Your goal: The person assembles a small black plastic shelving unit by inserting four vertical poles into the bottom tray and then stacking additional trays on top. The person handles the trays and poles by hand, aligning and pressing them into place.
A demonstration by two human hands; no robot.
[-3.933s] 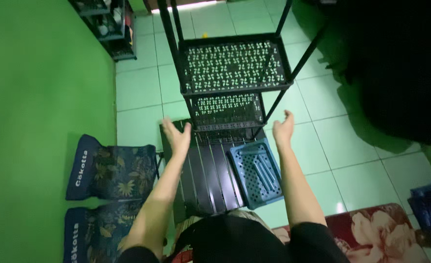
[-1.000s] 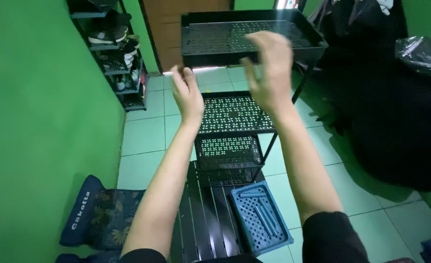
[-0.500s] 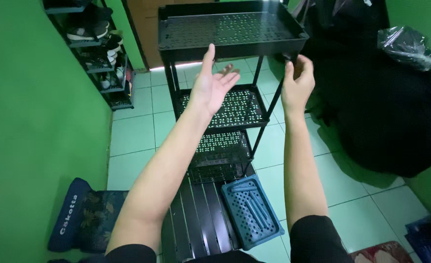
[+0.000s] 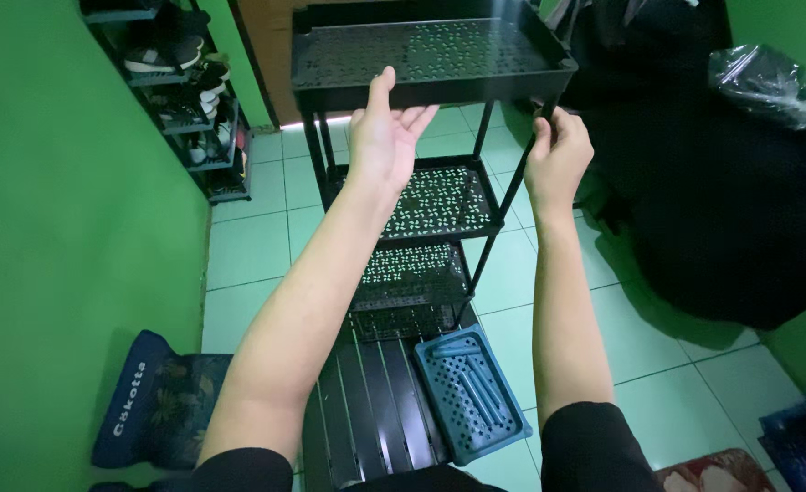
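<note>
Head view: I'm at the black rack (image 4: 421,182), working on its top shelf (image 4: 426,55). My left hand (image 4: 383,137) is open, fingers spread, palm up against the shelf's front edge; it grips nothing. My right hand (image 4: 558,159) is closed around the front right post (image 4: 523,169) just under the shelf. Two lower shelves look seated. My read: seating or squaring the top tier. Next move calls for steady hold on the post and even pressure at the shelf corner. Blue tray (image 4: 469,392) lies on the floor by the slatted panel (image 4: 375,410).
</note>
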